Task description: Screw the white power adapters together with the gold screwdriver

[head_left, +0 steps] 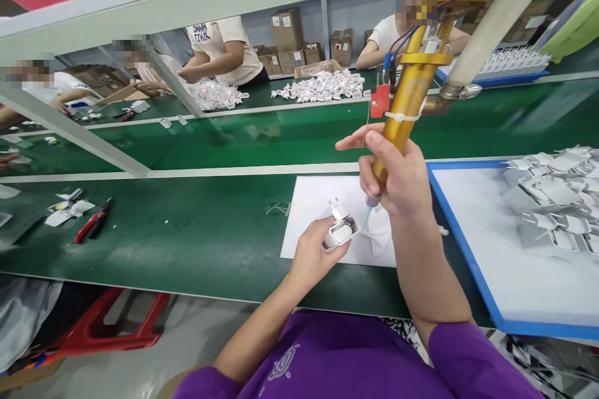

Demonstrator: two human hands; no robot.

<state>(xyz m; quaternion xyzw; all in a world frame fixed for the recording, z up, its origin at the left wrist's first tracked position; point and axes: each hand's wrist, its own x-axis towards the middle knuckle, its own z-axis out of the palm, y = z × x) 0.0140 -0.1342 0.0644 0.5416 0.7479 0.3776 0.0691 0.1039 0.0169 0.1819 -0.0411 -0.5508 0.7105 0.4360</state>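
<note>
In my left hand (316, 252) is a white plug adapter housing (339, 232), its two metal pins pointing away and its inside exposed. My right hand (400, 177) is wrapped round a gold-coloured glue dispensing gun (406, 100), held tilted with its nozzle down; the index finger reaches out past the barrel. The thin nozzle tip (366, 215) is at the right edge of the housing; whether it touches, I cannot tell. Below both hands lies a white sheet (299, 206), with a crumpled white cloth (378, 230) on it beside the nozzle.
A blue-rimmed tray (461, 237) with stacked white housings (556, 199) stands at the right. Red-handled cutters (93, 221) lie at the left. A hose (505, 19) runs up from the gun. Beyond the green conveyor (262, 140), several people sit or stand near heaps of white parts (322, 86).
</note>
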